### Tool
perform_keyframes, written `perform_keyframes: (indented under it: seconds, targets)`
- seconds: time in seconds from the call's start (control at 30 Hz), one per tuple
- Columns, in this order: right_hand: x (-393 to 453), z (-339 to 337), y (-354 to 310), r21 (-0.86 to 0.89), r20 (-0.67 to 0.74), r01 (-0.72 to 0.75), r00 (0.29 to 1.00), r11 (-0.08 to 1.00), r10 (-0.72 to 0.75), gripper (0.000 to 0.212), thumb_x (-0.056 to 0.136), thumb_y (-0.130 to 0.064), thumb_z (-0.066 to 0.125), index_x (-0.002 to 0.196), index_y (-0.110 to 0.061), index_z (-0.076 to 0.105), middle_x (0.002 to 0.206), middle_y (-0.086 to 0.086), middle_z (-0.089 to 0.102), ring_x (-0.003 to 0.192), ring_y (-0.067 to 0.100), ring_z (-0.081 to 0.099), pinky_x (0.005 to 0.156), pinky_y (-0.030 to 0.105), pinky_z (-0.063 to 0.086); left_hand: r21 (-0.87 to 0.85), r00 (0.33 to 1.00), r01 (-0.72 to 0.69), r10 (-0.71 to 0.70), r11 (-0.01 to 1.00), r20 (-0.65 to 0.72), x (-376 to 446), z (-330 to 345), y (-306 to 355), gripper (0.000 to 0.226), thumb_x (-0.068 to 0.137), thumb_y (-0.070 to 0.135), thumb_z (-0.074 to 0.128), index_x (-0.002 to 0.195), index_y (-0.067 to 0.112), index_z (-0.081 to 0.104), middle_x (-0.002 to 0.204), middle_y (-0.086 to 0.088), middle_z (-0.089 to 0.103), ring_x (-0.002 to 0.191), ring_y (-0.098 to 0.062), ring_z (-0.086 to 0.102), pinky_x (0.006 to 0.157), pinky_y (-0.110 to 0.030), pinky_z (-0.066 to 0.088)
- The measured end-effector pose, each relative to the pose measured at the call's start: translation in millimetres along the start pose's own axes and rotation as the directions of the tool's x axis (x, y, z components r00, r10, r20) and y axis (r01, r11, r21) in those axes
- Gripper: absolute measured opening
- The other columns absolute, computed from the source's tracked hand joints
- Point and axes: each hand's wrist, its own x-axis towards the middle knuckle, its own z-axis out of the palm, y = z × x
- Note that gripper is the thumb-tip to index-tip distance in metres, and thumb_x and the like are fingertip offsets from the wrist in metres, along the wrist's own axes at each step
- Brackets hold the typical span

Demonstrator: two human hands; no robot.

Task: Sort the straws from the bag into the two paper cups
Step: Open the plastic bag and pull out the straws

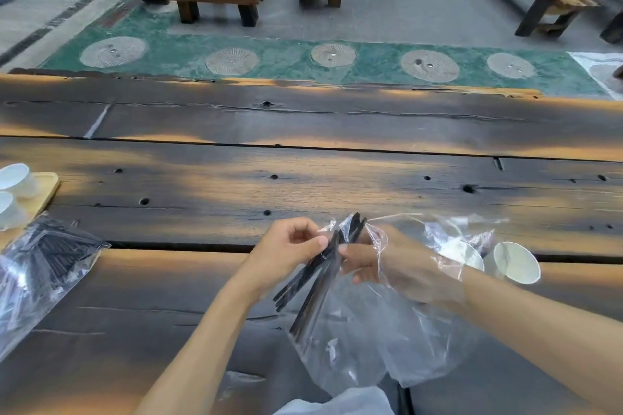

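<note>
- Head view: left hand (290, 246) and right hand (367, 261) both pinch black straws (317, 273).
- Straws' long axis: diagonal, tips up-right.
- Paper cups (515, 261): right, nearer right hand.

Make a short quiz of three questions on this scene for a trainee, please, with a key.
1. True or false: the two white paper cups already hold straws.
2. Which hand reaches into the clear plastic bag?
3. The second full bag of black straws lies at: A) table's left edge B) the floor C) a bench.

Key:
1. False, both look empty.
2. The right hand; the left hand pinches the thin black straws with its fingers.
3. A.
</note>
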Motion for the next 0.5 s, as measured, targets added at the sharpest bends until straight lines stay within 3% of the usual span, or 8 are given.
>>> perform_keyframes:
  seconds: [0.13, 0.23, 0.33, 0.4, 0.5]
  targets:
    - [6, 6, 12, 0.043, -0.066, 0.048, 0.997, 0.998, -0.045, 0.018, 0.078, -0.009, 0.079, 0.090, -0.001, 0.069, 0.076, 0.010, 0.065, 0.068, 0.019, 0.063, 0.062, 0.029, 0.052, 0.009, 0.998, -0.029, 0.030, 1.000, -0.048, 4, 7, -1, 0.012, 0.083, 0.007, 0.077, 0.079, 0.011, 0.066, 0.072, 0.001, 0.067, 0.066, -0.008, 0.059, 0.063, -0.020, 0.049]
    - [15, 7, 18, 0.036, -0.171, 0.063, 0.984, 0.997, -0.056, 0.027, 0.072, -0.014, 0.084, 0.088, 0.001, 0.068, 0.076, 0.015, 0.065, 0.060, 0.020, 0.063, 0.049, 0.025, 0.049, 0.010, 0.997, -0.014, 0.015, 1.000, -0.079, 5, 7, -3, 0.016, 0.080, 0.010, 0.080, 0.078, 0.011, 0.064, 0.070, -0.001, 0.066, 0.061, -0.009, 0.056, 0.059, -0.022, 0.047]
    - [22, 6, 21, 0.078, -0.187, 0.120, 0.977, 0.990, -0.103, 0.007, 0.084, -0.008, 0.071, 0.080, -0.002, 0.071, 0.080, 0.023, 0.063, 0.054, 0.017, 0.060, 0.043, 0.019, 0.045, 0.004, 0.991, -0.014, 0.014, 1.000, -0.130, 5, -1, -6, 0.018, 0.081, 0.009, 0.079, 0.076, 0.010, 0.062, 0.066, -0.003, 0.065, 0.056, -0.011, 0.057, 0.056, -0.025, 0.047]
    - [22, 4, 21, 0.108, -0.191, 0.068, 0.981, 0.992, -0.046, 0.020, 0.092, -0.010, 0.061, 0.078, -0.004, 0.073, 0.082, 0.022, 0.067, 0.058, 0.017, 0.061, 0.046, 0.015, 0.046, 0.000, 0.986, -0.010, 0.010, 1.000, -0.168, 6, -8, -10, 0.019, 0.082, 0.007, 0.077, 0.075, 0.010, 0.060, 0.063, -0.002, 0.064, 0.054, -0.011, 0.056, 0.054, -0.025, 0.045]
    - [18, -11, 14, 0.186, -0.141, 0.041, 0.990, 0.982, -0.015, 0.019, 0.091, -0.016, 0.063, 0.073, -0.009, 0.067, 0.069, 0.004, 0.067, 0.055, 0.010, 0.061, 0.059, 0.020, 0.051, 0.006, 0.981, 0.025, -0.024, 1.000, -0.192, 6, -19, -21, 0.019, 0.083, 0.005, 0.075, 0.075, 0.010, 0.059, 0.059, 0.001, 0.061, 0.053, -0.012, 0.053, 0.051, -0.023, 0.043]
